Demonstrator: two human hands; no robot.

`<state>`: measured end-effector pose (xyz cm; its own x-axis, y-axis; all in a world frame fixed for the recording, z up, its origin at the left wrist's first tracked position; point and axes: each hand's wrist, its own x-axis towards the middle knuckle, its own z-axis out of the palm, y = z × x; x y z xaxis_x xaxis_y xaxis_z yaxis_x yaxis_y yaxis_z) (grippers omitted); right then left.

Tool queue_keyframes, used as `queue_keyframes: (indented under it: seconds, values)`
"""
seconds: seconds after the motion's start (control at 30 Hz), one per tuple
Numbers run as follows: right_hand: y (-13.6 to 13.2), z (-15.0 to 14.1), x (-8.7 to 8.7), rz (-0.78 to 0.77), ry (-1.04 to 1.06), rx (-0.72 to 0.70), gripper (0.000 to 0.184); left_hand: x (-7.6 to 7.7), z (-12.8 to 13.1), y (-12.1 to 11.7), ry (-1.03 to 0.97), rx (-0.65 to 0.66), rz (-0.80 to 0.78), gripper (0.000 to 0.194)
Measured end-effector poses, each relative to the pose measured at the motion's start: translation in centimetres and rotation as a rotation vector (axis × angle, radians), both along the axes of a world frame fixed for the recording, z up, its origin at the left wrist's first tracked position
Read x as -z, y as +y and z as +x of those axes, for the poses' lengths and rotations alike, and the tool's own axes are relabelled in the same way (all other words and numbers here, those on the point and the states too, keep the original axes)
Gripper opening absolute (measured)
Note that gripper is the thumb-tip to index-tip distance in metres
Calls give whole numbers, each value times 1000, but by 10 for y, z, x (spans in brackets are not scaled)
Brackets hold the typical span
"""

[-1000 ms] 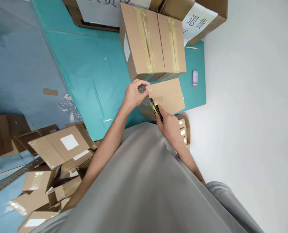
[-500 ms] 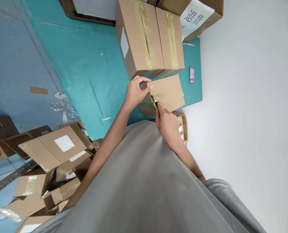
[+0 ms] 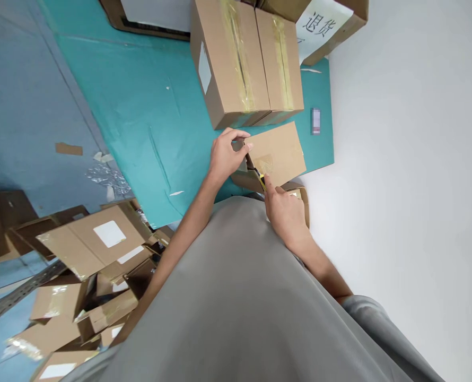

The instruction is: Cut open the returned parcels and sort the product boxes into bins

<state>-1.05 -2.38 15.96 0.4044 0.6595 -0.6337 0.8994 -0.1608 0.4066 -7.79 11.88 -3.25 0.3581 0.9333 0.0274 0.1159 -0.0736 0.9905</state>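
A small cardboard box (image 3: 279, 148) lies close to my body on the teal table surface (image 3: 132, 111), with a patch of clear tape on its top. My left hand (image 3: 227, 156) pinches the box's far left corner between thumb and fingers. In my right hand (image 3: 286, 212) is a yellow and black utility knife (image 3: 262, 179), the index finger stretched along it. The knife's tip touches the left edge of the box, where a dark gap shows. Just beyond stand two larger taped cartons (image 3: 239, 63), side by side.
A carton with a handwritten paper sign (image 3: 319, 26) stands at the back right. A small blurred-out item (image 3: 315, 121) lies near the table's right edge, beside the white wall (image 3: 411, 159). Opened cardboard boxes (image 3: 88, 244) are heaped on the floor at lower left.
My right hand has drawn the knife toward my body along the box's left edge, and the gap there looks wider. My left hand keeps hold of the corner.
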Motion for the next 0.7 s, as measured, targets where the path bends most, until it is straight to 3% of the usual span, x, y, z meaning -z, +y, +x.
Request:
queue_keyframes:
  seconds: [0.33, 0.53, 0.7]
  values:
    - [13, 14, 0, 43, 83, -36, 64, 3, 9, 0, 19, -42, -13, 27]
    - [-8, 31, -1, -68, 137, -28, 63, 9, 12, -1, 13, -101, 13, 26]
    - [-16, 43, -4, -54, 246, -60, 78, 13, 12, -5, 1, -137, 3, 30]
